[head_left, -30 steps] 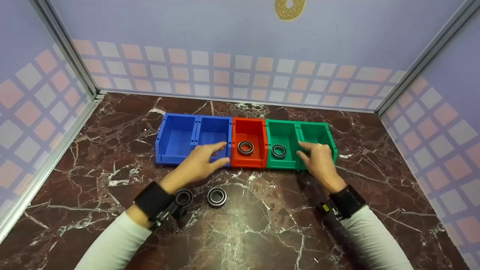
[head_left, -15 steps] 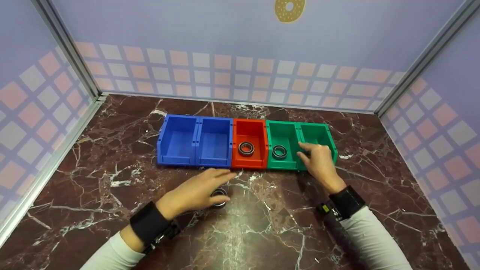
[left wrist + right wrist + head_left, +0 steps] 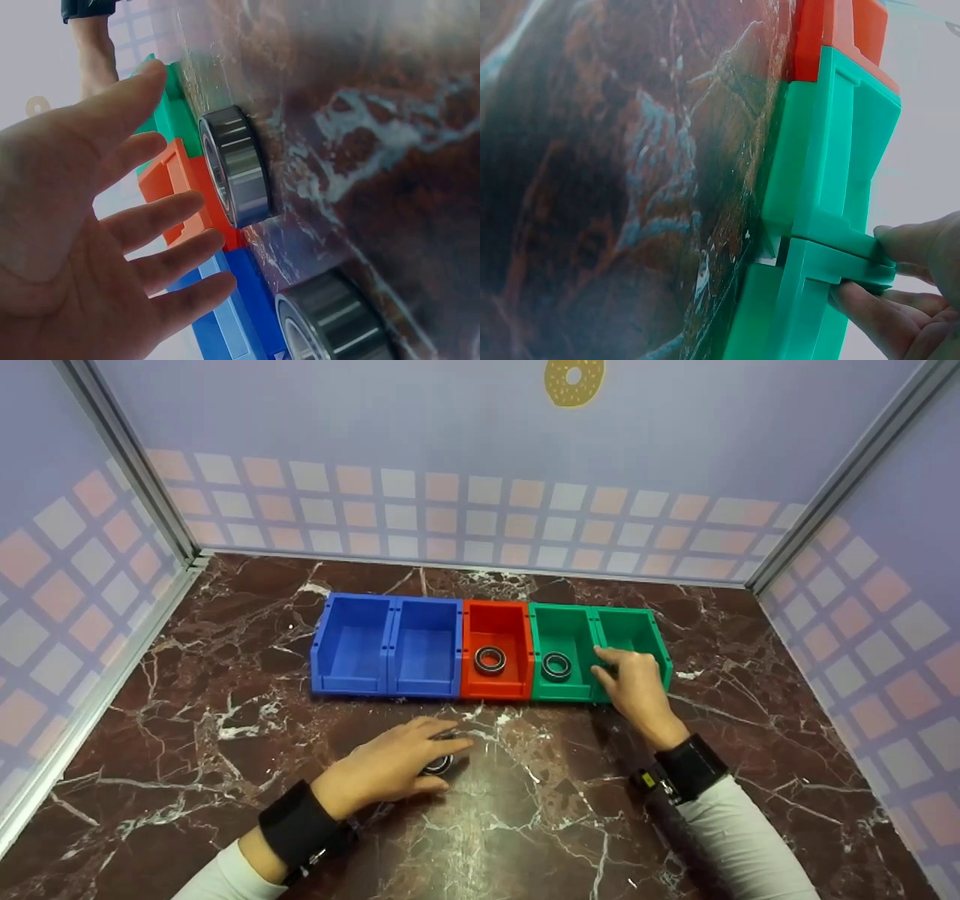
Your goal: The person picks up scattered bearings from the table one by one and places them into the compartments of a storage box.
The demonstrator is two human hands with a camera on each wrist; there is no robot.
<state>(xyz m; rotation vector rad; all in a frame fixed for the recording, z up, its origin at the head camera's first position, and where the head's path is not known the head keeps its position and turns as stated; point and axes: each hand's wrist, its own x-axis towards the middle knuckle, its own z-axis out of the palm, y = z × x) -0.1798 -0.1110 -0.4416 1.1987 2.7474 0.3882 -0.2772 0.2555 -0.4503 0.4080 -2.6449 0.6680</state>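
My left hand (image 3: 390,761), fingers spread, is over a ball bearing (image 3: 437,766) on the tabletop. In the left wrist view the palm (image 3: 52,195) is beside that bearing (image 3: 236,166), with nothing between thumb and fingers. A second bearing (image 3: 334,319) lies nearer that camera; the left hand and wrist hide it in the head view. At the row's right end, my right hand (image 3: 636,686) pinches the adjoining walls of two green bins (image 3: 566,619), thumb and fingers on opposite sides (image 3: 840,259). One bearing (image 3: 556,666) lies in the left green bin.
The red bin (image 3: 499,619) holds another bearing (image 3: 490,660). Two blue bins (image 3: 356,641) complete the row's left end. Patterned panels (image 3: 480,450) enclose the marble-look tabletop (image 3: 540,810) at the back and both sides.
My left hand has drawn back from the blue bins toward the front and now covers part of the bearing on the tabletop. The right hand keeps its place on the green bins.
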